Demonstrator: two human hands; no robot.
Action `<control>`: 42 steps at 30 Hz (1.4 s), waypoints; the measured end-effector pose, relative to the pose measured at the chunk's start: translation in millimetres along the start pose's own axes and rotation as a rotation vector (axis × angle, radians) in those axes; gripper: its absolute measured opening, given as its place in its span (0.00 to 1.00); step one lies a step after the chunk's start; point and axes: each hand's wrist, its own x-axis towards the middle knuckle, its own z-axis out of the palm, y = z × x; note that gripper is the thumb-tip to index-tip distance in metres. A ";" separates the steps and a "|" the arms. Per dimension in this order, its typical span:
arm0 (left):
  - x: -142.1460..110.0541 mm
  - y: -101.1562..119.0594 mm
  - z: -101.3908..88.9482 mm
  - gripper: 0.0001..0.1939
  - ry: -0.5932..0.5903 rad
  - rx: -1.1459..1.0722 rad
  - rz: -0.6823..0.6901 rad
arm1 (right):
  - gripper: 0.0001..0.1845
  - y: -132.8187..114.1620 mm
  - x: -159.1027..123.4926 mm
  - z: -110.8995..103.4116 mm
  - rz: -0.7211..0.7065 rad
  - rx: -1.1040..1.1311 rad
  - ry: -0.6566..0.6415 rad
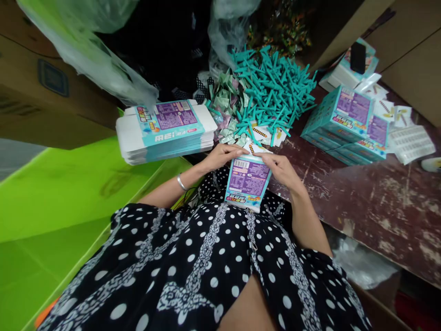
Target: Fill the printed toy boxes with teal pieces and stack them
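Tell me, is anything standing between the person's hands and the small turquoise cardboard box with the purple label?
Nothing visible does. The left hand and right hand both already touch the top end of the small turquoise cardboard box with the purple label, which rests against the lap at the table edge.

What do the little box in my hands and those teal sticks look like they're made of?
Box: likely glossy printed cardboard, judging by its folded flaps and flat panels. Teal sticks: probably moulded plastic, uniform colour with a slight sheen, though too small to be sure.
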 end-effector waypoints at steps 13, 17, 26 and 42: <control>-12.4 -18.9 -12.8 0.17 -0.186 0.017 0.050 | 0.27 13.3 -24.7 15.7 -0.144 -0.341 -0.043; -3.0 -17.8 -8.8 0.24 0.164 -0.094 0.062 | 0.57 25.9 -24.7 2.1 -0.089 -0.110 0.102; -11.1 15.3 3.3 0.51 0.192 0.386 0.324 | 0.23 11.8 -53.4 -57.3 0.085 0.099 0.152; -31.5 50.0 -83.5 0.17 -0.623 0.354 -0.457 | 0.24 35.9 12.7 35.3 -0.054 -0.656 0.053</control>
